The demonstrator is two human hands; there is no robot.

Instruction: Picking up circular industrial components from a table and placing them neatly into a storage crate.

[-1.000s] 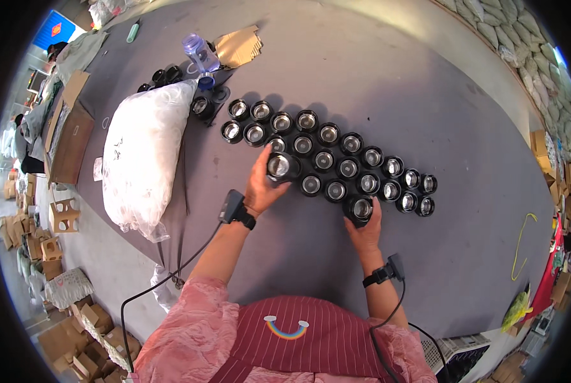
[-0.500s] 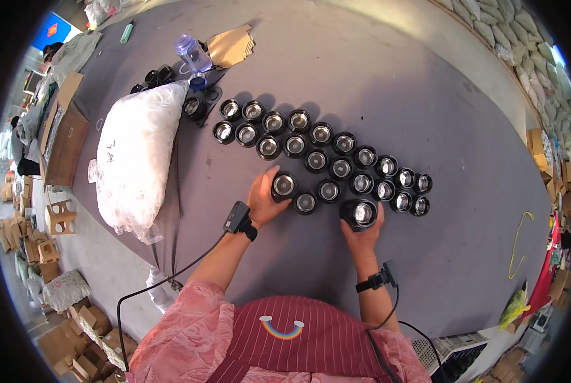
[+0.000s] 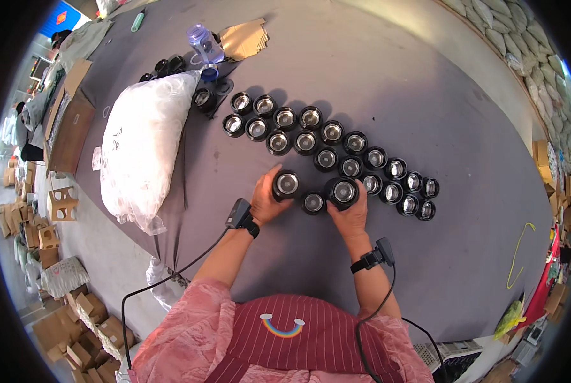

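Note:
My left hand is closed round a black cup with a silvery inside, fingers at its left and near side. My right hand grips another such black cup, which looks larger and seems raised over the table. Between the two held cups stands a single black cup. Beyond them, several matching cups, open side up, run in staggered rows, from a far-left one to a near-right one. Whatever lies beneath the right-hand cup is hidden.
A stuffed clear plastic bag lies on the grey table at the left. Behind it are a purple-tinted clear bottle, a cardboard piece and more black parts. A yellow cord rests near the right edge.
My right hand has moved left and away from me with its cup, covering the spot where a standing cup showed. My left hand keeps its hold. The whole view has shifted slightly.

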